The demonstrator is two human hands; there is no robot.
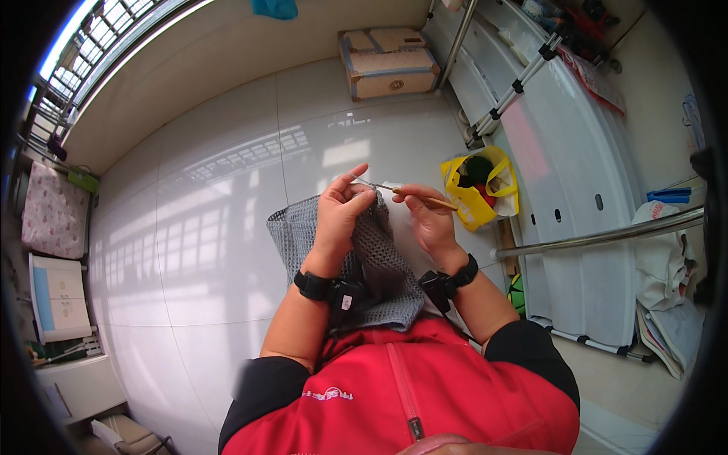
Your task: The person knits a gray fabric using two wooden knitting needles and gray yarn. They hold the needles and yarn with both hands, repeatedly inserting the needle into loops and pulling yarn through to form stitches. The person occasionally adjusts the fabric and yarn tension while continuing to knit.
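Grey crocheted fabric (pixel 375 244) with an open mesh pattern hangs over my lap and spreads to the left. My left hand (pixel 344 199) pinches its upper edge between thumb and fingers, the index finger raised with grey yarn running over it. In my right hand (pixel 426 213) is a crochet hook (pixel 425 198) with a brown handle, held like a pencil. Its thin metal tip points left and meets the yarn at the fabric's edge, close to my left fingertips. The exact loop on the tip is too small to make out.
A yellow bag (pixel 469 196) holding dark and red balls, perhaps yarn, stands on the tiled floor (pixel 216 227) to the right. Beyond it are a metal rail (pixel 597 233) and a white panelled cabinet (pixel 574 187). A cardboard box (pixel 392 65) sits by the far wall.
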